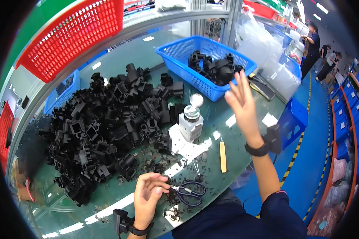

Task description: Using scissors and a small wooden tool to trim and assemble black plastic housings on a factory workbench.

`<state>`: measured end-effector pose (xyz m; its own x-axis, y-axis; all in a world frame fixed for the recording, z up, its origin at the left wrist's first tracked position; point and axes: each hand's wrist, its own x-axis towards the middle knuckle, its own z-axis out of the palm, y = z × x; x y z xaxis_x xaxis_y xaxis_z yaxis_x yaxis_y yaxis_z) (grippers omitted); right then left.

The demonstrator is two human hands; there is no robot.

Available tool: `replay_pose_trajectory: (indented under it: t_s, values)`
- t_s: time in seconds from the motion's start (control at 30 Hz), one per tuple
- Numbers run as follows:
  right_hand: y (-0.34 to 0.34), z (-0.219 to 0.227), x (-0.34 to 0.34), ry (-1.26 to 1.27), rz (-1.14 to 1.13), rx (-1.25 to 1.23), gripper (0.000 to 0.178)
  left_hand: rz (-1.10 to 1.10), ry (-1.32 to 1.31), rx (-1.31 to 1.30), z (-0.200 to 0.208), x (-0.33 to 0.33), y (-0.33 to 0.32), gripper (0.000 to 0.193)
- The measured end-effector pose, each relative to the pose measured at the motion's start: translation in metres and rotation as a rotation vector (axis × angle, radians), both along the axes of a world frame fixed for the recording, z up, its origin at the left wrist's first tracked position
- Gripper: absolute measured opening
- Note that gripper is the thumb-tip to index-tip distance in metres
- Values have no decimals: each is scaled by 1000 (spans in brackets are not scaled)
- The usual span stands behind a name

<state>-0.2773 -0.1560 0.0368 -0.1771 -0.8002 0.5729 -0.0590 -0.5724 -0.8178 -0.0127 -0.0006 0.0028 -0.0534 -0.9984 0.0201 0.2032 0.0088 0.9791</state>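
My right hand (pixel 243 104) is raised at the near right corner of a blue mesh basket (pixel 179 71), fingers stretched out, holding nothing I can see. Black moulded plastic parts (pixel 221 71) lie inside the basket. Low at the table's near edge, my left hand (pixel 146 196) has loosely bent fingers, with the thumb apart from them and nothing visible between. Its fingertips are beside the tip of dark-handled scissors (pixel 189 194). A big heap of black plastic parts (pixel 107 123) spreads over the left and middle of the green tabletop (pixel 227 147).
A white bottle (pixel 190 126) with a clear, raised lid stands mid-table. Right of it lies a yellow-handled pointed tool (pixel 222 156); tweezers (pixel 196 168) and black scraps lie near the scissors. A red basket (pixel 73 36) hangs behind. A blue bin (pixel 293 121) is beyond the right edge.
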Motion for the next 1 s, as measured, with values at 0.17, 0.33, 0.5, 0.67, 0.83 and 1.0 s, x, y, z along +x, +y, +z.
replay_pose_trajectory:
  t_s: [0.17,0.33,0.5,0.67,0.83,1.0]
  values:
    - [32,-28,-4,162,-30,119,53,207,-346,-241,-2,31,-20,25]
    - [63,-48,-19,389,-181,250,19,726,-1168,-540,-2,54,-39,41]
    - [91,-70,-25,1002,-251,486,38,590,-1429,-548,-12,62,-39,77]
    - [95,-83,-20,1033,-301,489,34,624,-1361,-554,-15,59,-40,75]
    - [90,-96,-19,884,-315,413,26,635,-1267,-567,-16,61,-38,74]
    - [92,-96,-28,443,-231,478,24,640,-1321,-527,-11,58,-36,71]
